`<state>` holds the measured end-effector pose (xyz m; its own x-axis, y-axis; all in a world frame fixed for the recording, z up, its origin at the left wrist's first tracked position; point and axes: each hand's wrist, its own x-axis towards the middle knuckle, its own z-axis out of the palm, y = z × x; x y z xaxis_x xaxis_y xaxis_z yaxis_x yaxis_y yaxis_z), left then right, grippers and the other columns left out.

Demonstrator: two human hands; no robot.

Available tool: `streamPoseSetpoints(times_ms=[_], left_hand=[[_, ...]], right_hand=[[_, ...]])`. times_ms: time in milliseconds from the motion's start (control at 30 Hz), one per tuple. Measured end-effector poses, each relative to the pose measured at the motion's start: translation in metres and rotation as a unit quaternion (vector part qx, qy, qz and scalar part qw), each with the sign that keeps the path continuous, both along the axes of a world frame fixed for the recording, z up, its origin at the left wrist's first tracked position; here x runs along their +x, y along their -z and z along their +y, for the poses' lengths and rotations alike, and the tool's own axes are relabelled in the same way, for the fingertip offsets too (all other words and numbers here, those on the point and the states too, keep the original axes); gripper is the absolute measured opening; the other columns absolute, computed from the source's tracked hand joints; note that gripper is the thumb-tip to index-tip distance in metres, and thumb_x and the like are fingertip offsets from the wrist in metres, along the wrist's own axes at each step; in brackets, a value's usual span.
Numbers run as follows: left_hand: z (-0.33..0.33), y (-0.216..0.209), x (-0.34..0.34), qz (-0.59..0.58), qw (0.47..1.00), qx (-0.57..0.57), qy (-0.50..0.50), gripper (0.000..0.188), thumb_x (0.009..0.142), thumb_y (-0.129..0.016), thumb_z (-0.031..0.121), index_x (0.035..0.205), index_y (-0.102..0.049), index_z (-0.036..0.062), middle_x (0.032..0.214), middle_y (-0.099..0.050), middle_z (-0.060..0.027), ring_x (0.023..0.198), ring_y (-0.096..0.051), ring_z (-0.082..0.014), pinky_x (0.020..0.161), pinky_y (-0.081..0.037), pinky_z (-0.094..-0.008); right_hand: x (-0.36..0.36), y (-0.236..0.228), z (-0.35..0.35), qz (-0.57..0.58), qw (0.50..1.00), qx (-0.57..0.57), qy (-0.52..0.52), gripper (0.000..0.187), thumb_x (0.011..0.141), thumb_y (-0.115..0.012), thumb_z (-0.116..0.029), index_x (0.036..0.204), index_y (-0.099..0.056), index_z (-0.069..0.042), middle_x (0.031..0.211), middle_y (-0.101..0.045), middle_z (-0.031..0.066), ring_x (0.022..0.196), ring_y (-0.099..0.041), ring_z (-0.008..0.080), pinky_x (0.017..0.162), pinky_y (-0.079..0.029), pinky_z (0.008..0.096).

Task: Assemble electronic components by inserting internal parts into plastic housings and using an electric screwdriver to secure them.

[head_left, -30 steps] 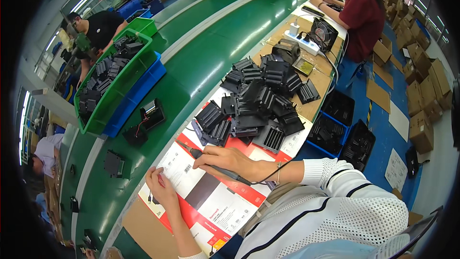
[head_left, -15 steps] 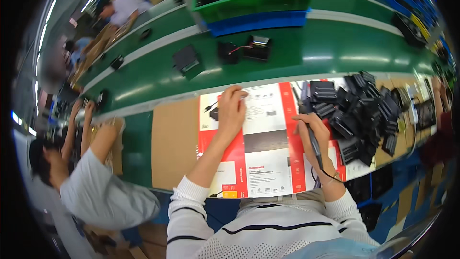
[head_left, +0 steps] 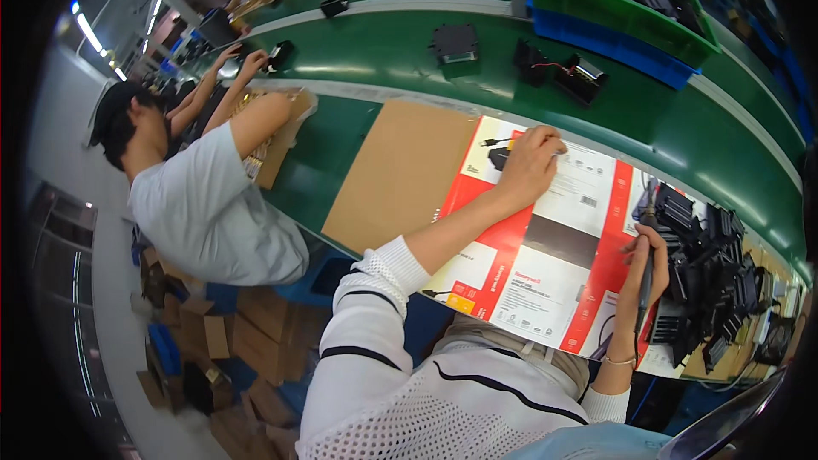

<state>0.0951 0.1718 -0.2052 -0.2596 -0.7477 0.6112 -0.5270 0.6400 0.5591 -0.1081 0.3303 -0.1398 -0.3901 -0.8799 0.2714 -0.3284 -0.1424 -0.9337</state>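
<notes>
My left hand (head_left: pixel 530 169) rests on the far part of a flat printed cardboard sheet (head_left: pixel 550 288) in red and white. Its fingers are loosely bent and apart, and nothing shows in them. At the sheet's right side my right hand (head_left: pixel 637 277) is wrapped round a dark, corded pen-shaped tool, which looks like a soldering iron (head_left: pixel 648 266). The thin tip points away from me, and the cord runs down past my wrist. Just right of this hand lies a heap of black plastic cases (head_left: pixel 720 268).
Plain brown cardboard (head_left: pixel 400 175) adjoins the printed sheet on the left. Across the green bench (head_left: pixel 383 55) lie a black case (head_left: pixel 454 43) and an opened case with a red wire (head_left: pixel 581 77). A green crate (head_left: pixel 618 4) of black parts stands beyond. A co-worker (head_left: pixel 213 196) sits at left.
My view has turned left, so the bench and both hands appear farther right and the co-worker shows more fully. My left hand stays on the sheet; my right still grips the soldering iron.
</notes>
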Motion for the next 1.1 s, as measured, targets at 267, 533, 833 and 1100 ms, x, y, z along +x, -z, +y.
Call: streamPoseSetpoints(times_ms=[267, 533, 833, 1100], left_hand=[[-0.0007, -0.0003, 0.0003, -0.001, 1.0, 0.011, 0.004, 0.017, 0.085, -0.059, -0.002, 0.1, -0.064, 0.0031, 0.118, -0.056, -0.009, 0.107, -0.054, -0.0277, 0.095, -0.043, -0.0358], [-0.0013, -0.0036, 0.0024, -0.006, 1.0, -0.005, 0.019, 0.017, 0.086, -0.058, -0.003, 0.101, -0.063, 0.0032, 0.118, -0.055, -0.0086, 0.107, -0.054, -0.0274, 0.095, -0.043, -0.0358], [0.0012, -0.008, 0.0034, -0.04, 0.999, 0.005, 0.024, 0.02, 0.087, -0.058, -0.002, 0.105, -0.062, 0.004, 0.118, -0.056, -0.0079, 0.107, -0.054, -0.0271, 0.096, -0.042, -0.0359], [0.0019, -0.0081, 0.0034, -0.053, 0.998, -0.007, 0.024, 0.019, 0.087, -0.058, -0.002, 0.105, -0.062, 0.0037, 0.116, -0.056, -0.0086, 0.106, -0.054, -0.0268, 0.095, -0.043, -0.0363]], right_hand=[[-0.0021, 0.0037, -0.0017, 0.006, 1.0, -0.013, -0.01, 0.021, 0.103, -0.051, -0.012, 0.109, -0.068, -0.003, 0.082, -0.062, 0.0048, 0.073, -0.058, 0.0113, 0.066, -0.044, 0.0231], [0.0001, -0.0013, -0.0011, 0.005, 1.0, -0.017, 0.004, 0.021, 0.103, -0.051, -0.014, 0.109, -0.069, -0.003, 0.081, -0.063, 0.005, 0.072, -0.058, 0.0112, 0.065, -0.045, 0.0236], [0.0, -0.0033, -0.0004, -0.019, 0.999, -0.028, 0.006, 0.02, 0.102, -0.053, -0.015, 0.107, -0.069, -0.003, 0.08, -0.063, 0.0047, 0.072, -0.057, 0.0115, 0.065, -0.044, 0.0236], [-0.0019, -0.0036, 0.0021, -0.025, 0.999, -0.039, -0.006, 0.021, 0.102, -0.052, -0.015, 0.106, -0.069, -0.003, 0.079, -0.062, 0.0043, 0.072, -0.056, 0.0113, 0.065, -0.043, 0.0238]])
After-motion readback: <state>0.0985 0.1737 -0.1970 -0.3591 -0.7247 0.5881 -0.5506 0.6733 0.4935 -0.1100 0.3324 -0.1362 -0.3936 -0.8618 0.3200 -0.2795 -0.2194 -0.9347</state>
